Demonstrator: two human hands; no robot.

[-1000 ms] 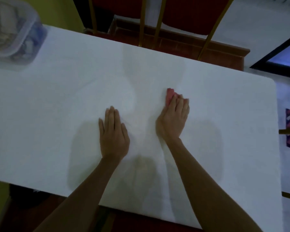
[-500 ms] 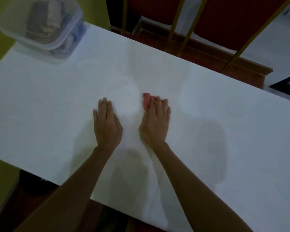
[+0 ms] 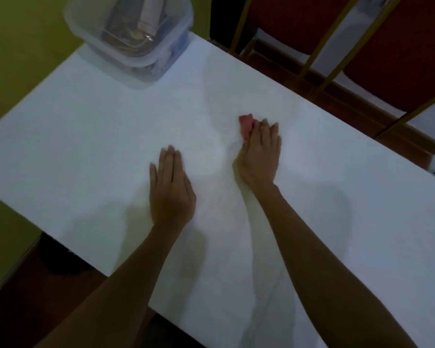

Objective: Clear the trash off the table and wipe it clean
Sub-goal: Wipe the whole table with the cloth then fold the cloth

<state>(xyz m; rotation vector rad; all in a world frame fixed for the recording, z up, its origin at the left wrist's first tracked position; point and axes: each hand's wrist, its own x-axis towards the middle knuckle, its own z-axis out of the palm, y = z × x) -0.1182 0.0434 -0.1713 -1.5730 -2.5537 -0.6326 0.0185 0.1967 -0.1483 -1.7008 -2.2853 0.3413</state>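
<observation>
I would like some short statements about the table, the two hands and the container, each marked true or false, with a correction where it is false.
1. The right hand presses a pink cloth on the white table. True.
2. The left hand holds a crumpled paper. False: it lies flat on the table, palm down, with nothing in it.
3. A clear plastic container stands at the table's far left corner. True.
4. The container is empty. False: things show inside it, too blurred to name.
5. The cloth is under the left hand. False: it sticks out past the right hand's fingertips.
</observation>
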